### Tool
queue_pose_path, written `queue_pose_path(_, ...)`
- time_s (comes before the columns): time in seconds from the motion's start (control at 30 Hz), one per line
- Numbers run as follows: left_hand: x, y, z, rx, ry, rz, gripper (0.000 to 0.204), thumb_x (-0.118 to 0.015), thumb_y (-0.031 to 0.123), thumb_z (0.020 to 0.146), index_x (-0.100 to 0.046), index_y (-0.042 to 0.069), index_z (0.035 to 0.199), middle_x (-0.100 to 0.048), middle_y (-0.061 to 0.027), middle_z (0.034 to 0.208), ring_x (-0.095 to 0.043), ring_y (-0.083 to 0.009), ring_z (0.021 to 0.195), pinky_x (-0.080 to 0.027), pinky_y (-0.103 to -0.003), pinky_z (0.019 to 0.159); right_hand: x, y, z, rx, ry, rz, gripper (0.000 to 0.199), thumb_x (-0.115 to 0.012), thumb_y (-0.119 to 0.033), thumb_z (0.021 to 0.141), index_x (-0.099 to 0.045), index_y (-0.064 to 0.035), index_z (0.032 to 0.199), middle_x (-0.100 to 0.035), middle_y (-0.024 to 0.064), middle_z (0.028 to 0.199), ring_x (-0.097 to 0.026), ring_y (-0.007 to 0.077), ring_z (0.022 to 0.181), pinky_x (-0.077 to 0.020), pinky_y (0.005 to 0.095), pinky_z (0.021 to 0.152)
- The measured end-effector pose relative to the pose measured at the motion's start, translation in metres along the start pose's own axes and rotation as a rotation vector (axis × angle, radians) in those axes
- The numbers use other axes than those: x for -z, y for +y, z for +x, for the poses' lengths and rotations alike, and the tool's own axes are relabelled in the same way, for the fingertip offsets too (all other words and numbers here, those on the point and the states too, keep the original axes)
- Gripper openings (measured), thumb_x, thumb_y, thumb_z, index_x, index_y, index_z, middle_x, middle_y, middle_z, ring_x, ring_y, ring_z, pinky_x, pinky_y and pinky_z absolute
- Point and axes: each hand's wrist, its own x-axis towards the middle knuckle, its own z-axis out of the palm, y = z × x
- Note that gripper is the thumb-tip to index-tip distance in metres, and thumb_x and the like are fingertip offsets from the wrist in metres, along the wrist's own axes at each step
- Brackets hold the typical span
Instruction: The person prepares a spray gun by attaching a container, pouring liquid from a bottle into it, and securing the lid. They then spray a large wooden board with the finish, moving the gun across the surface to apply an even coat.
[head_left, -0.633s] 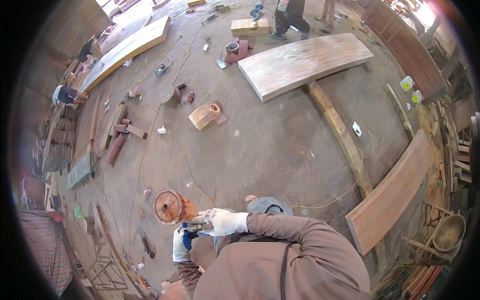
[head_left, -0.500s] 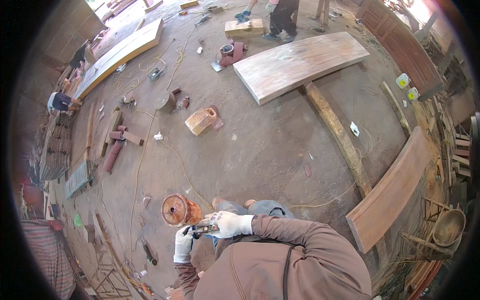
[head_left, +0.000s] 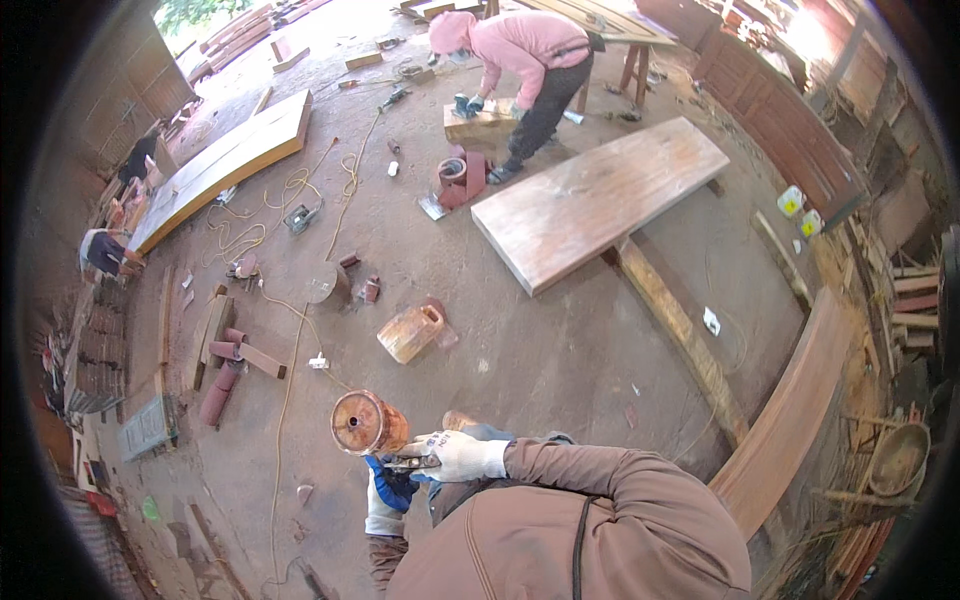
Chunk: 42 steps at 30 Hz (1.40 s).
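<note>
Just beyond fingers (head_left: 420,447), cup (head_left: 372,422) (brown-stained)

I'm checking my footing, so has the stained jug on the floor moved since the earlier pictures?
No. The stained jug lies to the right of, and slightly beyond, the small white piece, as before; the whole view has shifted instead.

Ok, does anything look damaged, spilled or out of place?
No clear damage or spill. At left, the yellow cord trails loosely over the floor, a possible trip hazard; the cup by the right hand and the jug ahead look oddly blotched, perhaps stained.
</note>
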Motion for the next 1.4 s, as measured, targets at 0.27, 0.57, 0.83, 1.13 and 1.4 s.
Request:
queue_pose_path(0.27,-0.015,0.058,0.109,-0.062,0.159,-0.135,0.040,-0.043,0.041,0.101,-0.065,0.008,0.107,-0.070,-0.0085,0.098,-0.069,-0.0236,0.092,-0.056,-0.040,0.087,0.072,0.001,0.097,-0.040,0.113,-0.261,0.034,-0.067,-0.034,0.086,-0.067,-0.0155,0.115,-0.063,0.0099,0.103,-0.063,0.0313,0.103,-0.0507,0.0442,0.089)
queue_pose_path(0.57,-0.032,0.088,0.183,-0.255,0.265,-0.195,0.035,-0.045,0.043,0.102,-0.065,0.015,0.108,-0.071,-0.0060,0.101,-0.069,-0.0223,0.093,-0.057,-0.041,0.082,0.187,0.052,0.155,0.494,0.112,-0.442,0.019,-0.063,-0.027,0.088,-0.056,-0.0118,0.098,-0.057,0.0042,0.085,-0.063,0.0244,0.079,-0.0491,0.0388,0.072)
queue_pose_path(0.83,-0.074,0.068,0.250,-0.402,0.104,-0.237,0.030,-0.049,0.041,0.101,-0.065,0.016,0.101,-0.069,-0.0022,0.093,-0.068,-0.0190,0.083,-0.057,-0.036,0.074,0.289,0.085,0.176,0.670,0.002,-0.612,0.016,-0.057,-0.022,0.086,-0.055,-0.0109,0.097,-0.057,0.0031,0.077,-0.063,0.0213,0.070,-0.0496,0.0368,0.064)
queue_pose_path(1.13,-0.120,0.052,0.284,-0.349,0.486,-0.453,0.036,-0.047,0.045,0.100,-0.066,0.015,0.103,-0.072,-0.0044,0.092,-0.070,-0.0221,0.078,-0.057,-0.037,0.059,0.348,0.087,0.189,0.751,-0.060,-0.753,0.026,-0.064,-0.035,0.084,-0.055,-0.0116,0.089,-0.059,0.0040,0.075,-0.062,0.0212,0.067,-0.0459,0.0367,0.061)
queue_pose_path(1.4,-0.162,0.042,0.247,-0.455,0.526,-0.610,0.037,-0.046,0.046,0.099,-0.068,0.016,0.102,-0.073,-0.0060,0.092,-0.071,-0.0243,0.076,-0.060,-0.039,0.056,0.330,0.087,0.199,0.921,-0.205,-0.753,0.021,-0.062,-0.030,0.086,-0.057,-0.0149,0.100,-0.059,0.0026,0.078,-0.064,0.0207,0.072,-0.0481,0.0356,0.064)
